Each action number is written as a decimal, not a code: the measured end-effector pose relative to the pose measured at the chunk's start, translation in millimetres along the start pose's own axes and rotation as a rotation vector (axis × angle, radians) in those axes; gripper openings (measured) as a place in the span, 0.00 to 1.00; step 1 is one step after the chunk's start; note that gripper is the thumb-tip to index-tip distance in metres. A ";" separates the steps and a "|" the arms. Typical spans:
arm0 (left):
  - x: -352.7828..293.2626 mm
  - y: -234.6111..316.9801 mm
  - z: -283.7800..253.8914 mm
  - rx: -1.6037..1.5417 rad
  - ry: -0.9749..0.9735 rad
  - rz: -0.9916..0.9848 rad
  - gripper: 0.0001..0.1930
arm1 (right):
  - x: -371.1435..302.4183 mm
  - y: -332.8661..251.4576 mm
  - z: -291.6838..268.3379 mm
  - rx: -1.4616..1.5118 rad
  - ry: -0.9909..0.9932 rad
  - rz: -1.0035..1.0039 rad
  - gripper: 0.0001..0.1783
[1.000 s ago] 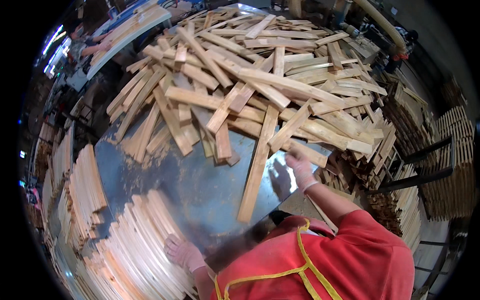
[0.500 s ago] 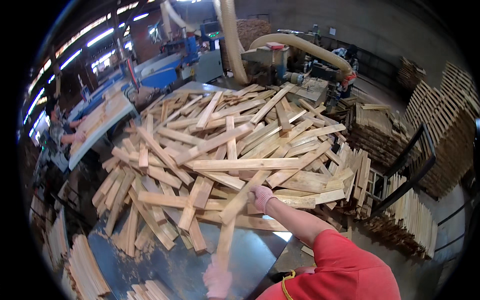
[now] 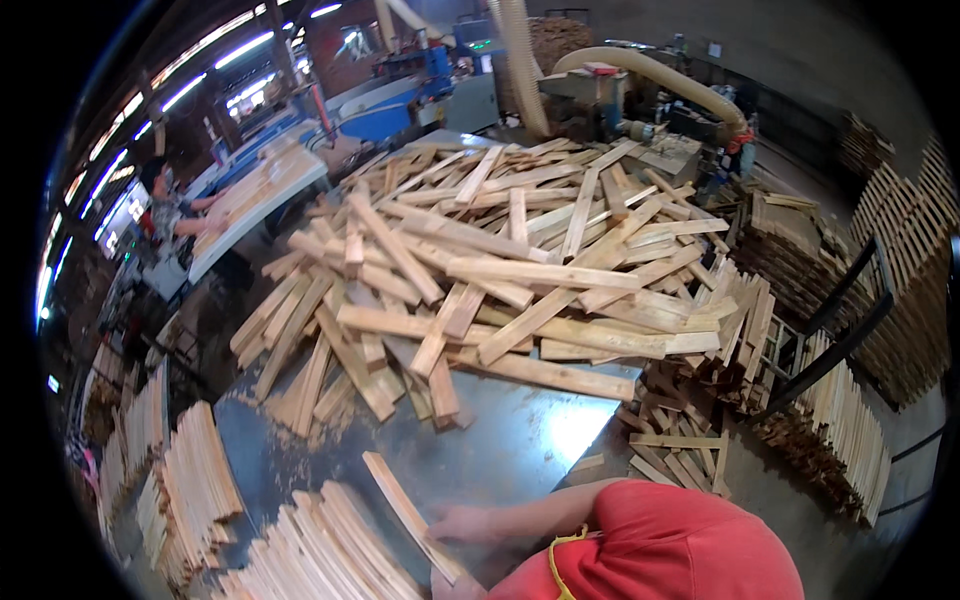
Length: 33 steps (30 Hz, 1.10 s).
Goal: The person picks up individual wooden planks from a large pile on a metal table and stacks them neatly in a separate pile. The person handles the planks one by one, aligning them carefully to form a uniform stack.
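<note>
Near the lower edge, on the grey metal table (image 3: 520, 440), a pale narrow wooden slat (image 3: 410, 515) lies aslant, just beside neat stacked slats (image 3: 320, 550). One hand (image 3: 462, 522) rests fingers on it, grip unclear; which hand is hard to tell. Another hand (image 3: 447, 587), half cut off, touches its near end. Beyond, a jumbled heap of planks (image 3: 500, 270).

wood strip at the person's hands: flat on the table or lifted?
Cannot tell. The wood strip slants over the metal table beside the stacked strips; one hand touches its near end.
</note>
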State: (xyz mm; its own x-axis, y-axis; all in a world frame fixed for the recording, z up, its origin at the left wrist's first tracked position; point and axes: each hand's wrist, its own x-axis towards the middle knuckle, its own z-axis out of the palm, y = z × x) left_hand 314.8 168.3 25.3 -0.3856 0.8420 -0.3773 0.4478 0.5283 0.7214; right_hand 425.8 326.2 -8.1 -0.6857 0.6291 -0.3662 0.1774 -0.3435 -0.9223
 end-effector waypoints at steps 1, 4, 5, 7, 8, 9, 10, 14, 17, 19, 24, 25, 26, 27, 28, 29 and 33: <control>0.0 -8.7 2.3 0.068 0.053 -0.004 0.39 | 20.5 22.2 24.2 0.006 -0.028 -0.061 0.30; -9.5 -32.4 -8.6 0.295 0.301 0.013 0.41 | 70.9 66.7 98.7 -0.099 -0.149 -0.008 0.28; -12.7 -36.9 -12.2 0.361 0.386 0.037 0.42 | 87.3 74.2 106.1 -0.348 -0.299 -0.261 0.27; -12.2 -22.3 -12.8 0.457 0.480 0.113 0.42 | 112.2 74.9 90.7 -0.808 -0.554 -0.779 0.26; -19.2 -19.9 -18.6 0.494 0.543 0.101 0.41 | 100.6 61.5 84.3 -0.703 -0.464 -1.019 0.23; -25.7 -20.2 -24.1 0.525 0.614 0.090 0.40 | 82.0 20.9 72.7 -0.601 -0.518 -0.727 0.22; -29.3 -16.2 -29.3 0.526 0.559 0.038 0.40 | 60.2 -27.0 50.2 -0.470 -0.495 -0.416 0.20; 7.5 13.1 -27.4 0.478 0.381 0.101 0.40 | 45.7 -107.6 -123.1 -0.677 0.200 -0.296 0.40; 62.7 36.0 -22.2 0.566 0.415 0.319 0.40 | 48.5 -161.8 -266.8 -0.882 0.798 -0.403 0.33; 112.6 87.7 -11.8 0.607 0.420 0.473 0.40 | 50.1 -150.9 -385.8 -1.227 1.160 -0.224 0.35; 258.1 214.0 33.1 0.664 0.402 0.705 0.38 | 6.9 -133.6 -511.8 -1.247 0.828 0.232 0.37; 283.0 225.2 43.6 0.702 0.414 0.695 0.39 | 11.4 -142.1 -511.9 -1.249 0.844 0.154 0.37; 304.8 233.8 53.9 0.744 0.427 0.680 0.40 | 20.1 -154.1 -502.9 -1.246 0.854 0.073 0.37; 319.3 240.3 63.8 0.788 0.436 0.662 0.40 | 28.0 -170.1 -490.1 -1.238 0.862 -0.005 0.37; 327.9 247.4 76.6 0.850 0.379 0.601 0.40 | 38.9 -200.1 -471.3 -1.170 0.797 0.103 0.37; 333.7 259.1 89.9 0.909 0.325 0.550 0.39 | 57.9 -208.3 -465.1 -1.133 0.785 0.091 0.38; 346.1 282.6 104.0 1.044 0.165 0.422 0.37 | 117.0 -200.0 -437.4 -1.313 0.764 0.076 0.42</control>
State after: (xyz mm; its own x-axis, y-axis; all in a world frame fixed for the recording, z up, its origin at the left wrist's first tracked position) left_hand 391.8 620.4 38.3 -0.1121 0.9903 -0.0822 0.9902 0.1044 -0.0928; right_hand 618.9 773.5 79.3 -0.2009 0.9796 -0.0107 0.9599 0.1946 -0.2020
